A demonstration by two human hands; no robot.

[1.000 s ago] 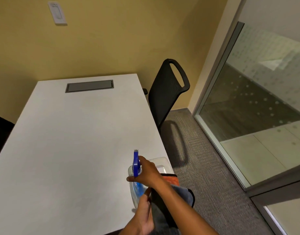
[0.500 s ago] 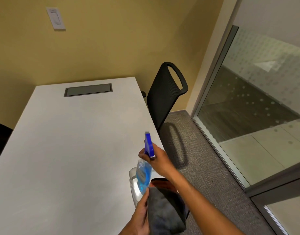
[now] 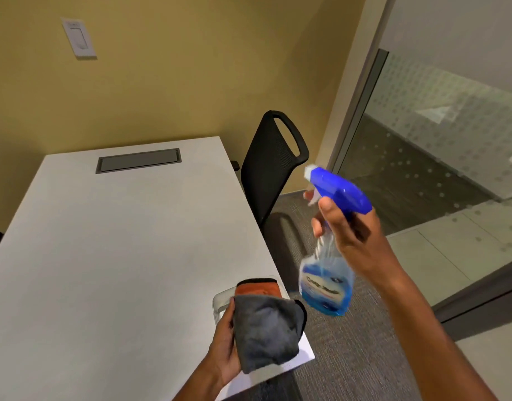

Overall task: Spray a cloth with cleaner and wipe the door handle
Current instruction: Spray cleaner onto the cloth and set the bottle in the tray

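Note:
My right hand [image 3: 350, 235] grips the neck of a spray bottle [image 3: 327, 285] with blue liquid and a blue trigger head, held up in the air to the right of the table, nozzle pointing left. My left hand [image 3: 226, 348] holds a folded grey cloth [image 3: 266, 331] with an orange side, low over the table's near right corner. The bottle hangs above and to the right of the cloth, apart from it. No door handle is in view.
A white table [image 3: 119, 256] fills the left, with a grey cable hatch [image 3: 138, 160] at its far end. A clear plastic tray [image 3: 220, 302] sits under the cloth. A black mesh chair [image 3: 269, 166] stands at the table's right side. A glass wall [image 3: 440, 157] is on the right.
My right hand has lifted the spray bottle out of the tray, up and to the right. My left hand has raised the grey cloth and turned it to face up.

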